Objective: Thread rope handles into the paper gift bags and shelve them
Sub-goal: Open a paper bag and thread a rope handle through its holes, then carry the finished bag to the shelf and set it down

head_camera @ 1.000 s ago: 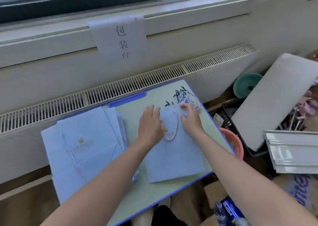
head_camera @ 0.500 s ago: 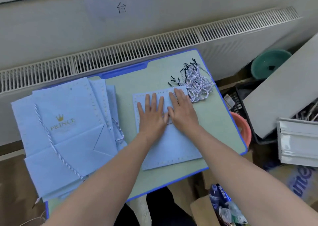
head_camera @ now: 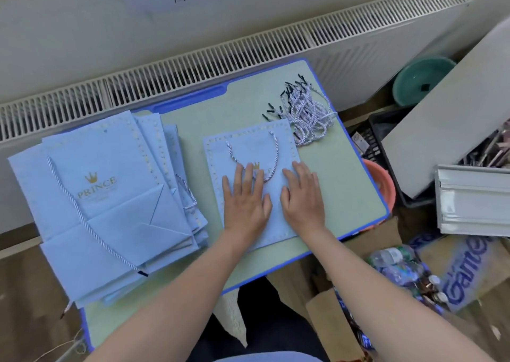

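A small light-blue paper gift bag (head_camera: 252, 146) lies flat in the middle of the green table (head_camera: 339, 179). Its rope handle (head_camera: 273, 155) loops down over the front face. My left hand (head_camera: 245, 199) and my right hand (head_camera: 302, 193) press flat on the bag's lower half, fingers straight. A bundle of loose rope handles (head_camera: 306, 110) with black tips lies just beyond the bag's far right corner. At the table's left sits a pile of larger blue "PRINCE" bags (head_camera: 107, 190), with a long rope (head_camera: 91, 223) across the top one.
A long white radiator (head_camera: 193, 66) runs behind the table. To the right on the floor are an orange basin (head_camera: 382, 185), a green basin (head_camera: 416, 80), a black crate (head_camera: 386, 141), white boards (head_camera: 469, 196) and a cardboard box of bottles (head_camera: 400, 268).
Both hands slid down the small bag toward me, uncovering its rope handle and crown logo. The camera tilted further down.
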Demonstrator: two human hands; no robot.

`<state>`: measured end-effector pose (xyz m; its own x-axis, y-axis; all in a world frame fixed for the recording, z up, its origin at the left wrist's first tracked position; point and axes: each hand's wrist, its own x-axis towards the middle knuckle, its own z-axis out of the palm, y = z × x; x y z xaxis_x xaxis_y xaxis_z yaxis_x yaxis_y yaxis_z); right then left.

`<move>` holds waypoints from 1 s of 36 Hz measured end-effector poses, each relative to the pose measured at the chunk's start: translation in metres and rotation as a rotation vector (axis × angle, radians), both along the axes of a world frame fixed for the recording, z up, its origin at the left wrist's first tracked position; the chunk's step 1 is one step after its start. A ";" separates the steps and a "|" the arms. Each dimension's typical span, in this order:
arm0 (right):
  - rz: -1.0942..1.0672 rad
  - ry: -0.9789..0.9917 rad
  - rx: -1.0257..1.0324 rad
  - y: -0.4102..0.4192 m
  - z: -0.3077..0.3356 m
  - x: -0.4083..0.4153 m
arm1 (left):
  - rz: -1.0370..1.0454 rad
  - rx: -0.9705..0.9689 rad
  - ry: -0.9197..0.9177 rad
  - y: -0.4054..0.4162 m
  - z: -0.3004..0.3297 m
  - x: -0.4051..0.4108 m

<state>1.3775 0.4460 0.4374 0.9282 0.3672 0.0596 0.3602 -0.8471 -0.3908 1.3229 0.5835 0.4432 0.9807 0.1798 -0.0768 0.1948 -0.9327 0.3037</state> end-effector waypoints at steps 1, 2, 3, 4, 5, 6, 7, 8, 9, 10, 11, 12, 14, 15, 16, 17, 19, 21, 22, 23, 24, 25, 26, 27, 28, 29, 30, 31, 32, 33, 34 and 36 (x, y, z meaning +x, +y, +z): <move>0.002 -0.028 -0.018 0.000 -0.003 -0.001 | -0.016 0.016 0.014 -0.001 -0.004 -0.003; 0.002 -0.045 -0.036 0.001 -0.004 -0.001 | -0.029 0.030 0.024 -0.002 -0.006 -0.006; -0.002 -0.055 -0.048 0.001 -0.005 -0.002 | -0.034 0.038 0.047 -0.003 -0.006 -0.007; -0.009 -0.060 -0.047 0.001 -0.006 -0.002 | -0.034 0.043 0.066 -0.003 -0.005 -0.008; -0.016 -0.066 -0.034 0.001 -0.006 -0.002 | -0.032 0.040 0.084 -0.004 -0.004 -0.007; -0.030 -0.066 -0.018 0.001 -0.005 -0.001 | -0.027 0.028 0.105 -0.004 -0.002 -0.005; -0.057 -0.056 -0.006 0.002 -0.002 0.000 | -0.021 0.018 0.128 -0.003 0.000 -0.003; -0.108 -0.044 -0.004 0.003 0.002 0.003 | -0.021 0.012 0.141 -0.002 0.002 -0.002; -0.176 -0.028 -0.013 0.004 0.008 0.006 | -0.032 0.006 0.157 -0.001 0.004 -0.001; -0.245 0.009 -0.029 0.005 0.014 0.010 | -0.044 0.000 0.182 0.001 0.007 -0.001; -0.297 0.076 -0.051 0.008 0.021 0.014 | -0.054 -0.008 0.222 0.002 0.012 0.000; -0.335 0.159 -0.070 0.010 0.027 0.019 | -0.058 -0.010 0.250 0.004 0.015 0.001; -0.385 0.296 -0.059 0.012 0.035 0.029 | -0.063 -0.017 0.264 0.006 0.027 0.004; -0.392 0.347 -0.035 0.011 0.038 0.033 | -0.073 -0.009 0.273 0.007 0.034 0.005; -0.389 0.394 -0.001 0.010 0.040 0.036 | -0.089 0.016 0.287 0.008 0.040 0.005; -0.384 0.440 0.040 0.009 0.042 0.039 | -0.101 0.027 0.314 0.009 0.045 0.006; -0.391 0.516 0.167 0.006 0.048 0.041 | -0.085 -0.006 0.333 0.013 0.058 0.006; -0.384 0.545 0.300 0.004 0.057 0.041 | -0.061 -0.044 0.289 0.018 0.069 0.005; -0.369 0.555 0.350 0.003 0.064 0.040 | -0.040 -0.070 0.267 0.021 0.075 0.004; -0.353 0.566 0.400 0.002 0.071 0.039 | -0.015 -0.079 0.216 0.025 0.080 0.003; -0.335 0.577 0.451 0.001 0.079 0.039 | 0.000 -0.078 0.148 0.030 0.085 0.002; -0.319 0.577 0.493 -0.001 0.087 0.038 | 0.006 -0.093 0.085 0.035 0.088 0.002; -0.307 0.562 0.522 -0.002 0.093 0.039 | 0.024 -0.096 0.025 0.041 0.093 0.003; -0.299 0.538 0.545 -0.005 0.099 0.041 | 0.047 -0.074 -0.021 0.047 0.100 0.005; -0.294 0.512 0.569 -0.006 0.105 0.044 | 0.084 -0.049 -0.060 0.053 0.106 0.008; -0.293 0.487 0.593 -0.006 0.111 0.048 | 0.125 -0.044 -0.091 0.058 0.114 0.010; -0.294 0.466 0.621 -0.004 0.117 0.052 | 0.166 -0.050 -0.135 0.061 0.123 0.012; -0.299 0.446 0.652 -0.001 0.123 0.056 | 0.209 -0.074 -0.168 0.064 0.131 0.013; -0.305 0.429 0.685 0.003 0.129 0.060 | 0.267 -0.119 -0.204 0.067 0.137 0.014; -0.304 0.413 0.721 0.008 0.137 0.063 | 0.331 -0.202 -0.228 0.071 0.143 0.016; -0.296 0.398 0.755 0.015 0.145 0.067 | 0.392 -0.315 -0.237 0.075 0.151 0.018; -0.259 0.378 0.810 0.032 0.162 0.072 | 0.501 -0.513 -0.272 0.085 0.167 0.021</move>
<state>1.4492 0.4776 0.5994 0.9855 0.1246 -0.1152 -0.0732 -0.3004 -0.9510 1.3435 0.6682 0.6105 0.7878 0.6148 -0.0381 0.4135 -0.4820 0.7724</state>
